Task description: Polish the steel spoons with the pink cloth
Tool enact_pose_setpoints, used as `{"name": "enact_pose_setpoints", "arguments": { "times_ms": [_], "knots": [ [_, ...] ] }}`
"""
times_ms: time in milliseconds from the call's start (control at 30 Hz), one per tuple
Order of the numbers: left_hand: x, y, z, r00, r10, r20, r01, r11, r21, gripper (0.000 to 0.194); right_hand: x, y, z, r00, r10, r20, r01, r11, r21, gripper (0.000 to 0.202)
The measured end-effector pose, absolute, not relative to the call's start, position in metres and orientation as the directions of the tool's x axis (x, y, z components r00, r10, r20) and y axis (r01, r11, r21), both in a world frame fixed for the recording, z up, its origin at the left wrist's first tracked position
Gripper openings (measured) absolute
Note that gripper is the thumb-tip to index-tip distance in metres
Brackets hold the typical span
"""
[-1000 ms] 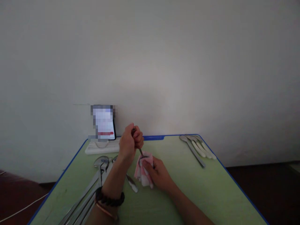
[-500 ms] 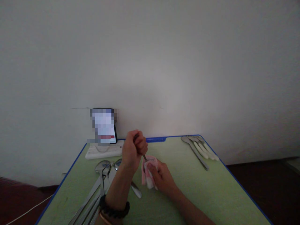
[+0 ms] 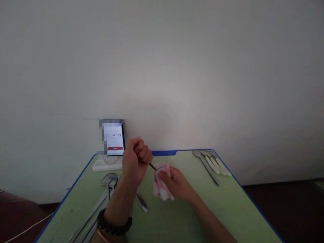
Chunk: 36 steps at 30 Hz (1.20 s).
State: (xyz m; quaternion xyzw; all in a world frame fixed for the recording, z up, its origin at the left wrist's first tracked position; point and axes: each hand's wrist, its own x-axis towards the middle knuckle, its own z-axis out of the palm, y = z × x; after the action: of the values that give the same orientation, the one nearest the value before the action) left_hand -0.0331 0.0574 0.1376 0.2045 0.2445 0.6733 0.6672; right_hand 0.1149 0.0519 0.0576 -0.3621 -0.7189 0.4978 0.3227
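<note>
My left hand is closed in a fist round one end of a thin metal utensil. A short length of its shaft shows between my hands, and its kind is hidden. My right hand pinches a pink and white cloth round the utensil's other end. Beneath and beside my left forearm lie several metal spoons and other long-handled cutlery, partly covered by the arm. A metal handle end pokes out to the right of that forearm.
On the green, blue-edged table, a metal spoon lies at the back right beside several pieces of cutlery with cream handles. A lit phone leans at the back left on a white stand, close to the wall.
My left hand has shifted left, away from the cloth, and a longer stretch of the shaft shows. The cloth has turned slightly in my right hand. The whole view has shifted a little.
</note>
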Motion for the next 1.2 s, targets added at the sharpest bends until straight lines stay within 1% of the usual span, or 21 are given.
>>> {"name": "enact_pose_setpoints", "arguments": {
  "times_ms": [67,100,133,200,233,300,400,467,533,667,733,833,933,1000,1100,1200],
  "knots": [
    [-0.033,0.050,0.146,0.082,0.995,-0.059,-0.764,0.101,0.637,0.042,0.122,0.044,0.086,-0.672,0.738,0.052,0.334,0.365,-0.869,0.022],
    [-0.031,0.046,0.149,0.140,0.988,-0.059,-0.749,0.145,0.647,0.042,0.125,0.038,0.101,-0.706,0.708,-0.016,0.428,0.408,-0.807,0.020],
    [-0.029,0.041,0.153,0.195,0.979,-0.053,-0.738,0.182,0.650,0.042,0.128,0.032,0.115,-0.697,0.712,-0.091,0.535,0.431,-0.726,0.020],
    [-0.022,0.030,0.160,0.261,0.965,-0.022,-0.742,0.215,0.635,0.042,0.135,0.021,0.139,-0.643,0.752,-0.143,0.667,0.459,-0.588,0.020],
    [-0.019,0.024,0.164,0.266,0.964,0.006,-0.757,0.205,0.620,0.042,0.139,0.016,0.149,-0.635,0.757,-0.155,0.690,0.466,-0.553,0.017],
    [-0.014,0.013,0.172,0.206,0.977,0.060,-0.799,0.133,0.586,0.042,0.147,0.010,0.165,-0.612,0.772,-0.173,0.722,0.456,-0.520,0.014],
    [-0.012,-0.001,0.182,0.069,0.991,0.113,-0.834,-0.005,0.552,0.042,0.154,0.008,0.178,-0.621,0.775,-0.117,0.683,0.462,-0.566,0.013],
    [-0.014,-0.005,0.185,0.024,0.993,0.120,-0.822,-0.049,0.567,0.042,0.154,0.009,0.180,-0.651,0.755,-0.078,0.633,0.484,-0.604,0.013],
    [-0.014,-0.004,0.186,0.054,0.994,0.097,-0.797,-0.016,0.604,0.043,0.149,0.007,0.178,-0.657,0.748,-0.094,0.638,0.486,-0.597,0.011],
    [-0.013,0.002,0.182,0.170,0.985,0.019,-0.735,0.114,0.669,0.045,0.134,0.000,0.172,-0.647,0.737,-0.195,0.712,0.492,-0.501,0.011],
    [-0.012,0.005,0.179,0.174,0.985,0.012,-0.722,0.119,0.682,0.045,0.129,0.001,0.170,-0.658,0.720,-0.220,0.714,0.505,-0.485,0.014],
    [-0.011,0.012,0.172,0.145,0.989,0.021,-0.759,0.097,0.644,0.043,0.130,0.009,0.167,-0.676,0.699,-0.233,0.700,0.509,-0.500,0.014],
    [-0.011,0.020,0.164,0.095,0.995,0.016,-0.832,0.070,0.550,0.041,0.138,0.021,0.163,-0.695,0.682,-0.229,0.675,0.507,-0.536,0.015],
    [-0.010,0.024,0.162,0.062,0.998,0.002,-0.862,0.053,0.504,0.040,0.142,0.026,0.161,-0.699,0.688,-0.194,0.654,0.506,-0.563,0.018],
    [-0.008,0.022,0.165,0.035,0.999,-0.003,-0.873,0.032,0.487,0.040,0.144,0.028,0.160,-0.704,0.698,-0.128,0.617,0.513,-0.597,0.021],
    [-0.010,0.018,0.171,0.014,1.000,0.000,-0.871,0.012,0.490,0.040,0.143,0.025,0.163,-0.734,0.667,-0.128,0.574,0.509,-0.642,0.019]
  ]
}}
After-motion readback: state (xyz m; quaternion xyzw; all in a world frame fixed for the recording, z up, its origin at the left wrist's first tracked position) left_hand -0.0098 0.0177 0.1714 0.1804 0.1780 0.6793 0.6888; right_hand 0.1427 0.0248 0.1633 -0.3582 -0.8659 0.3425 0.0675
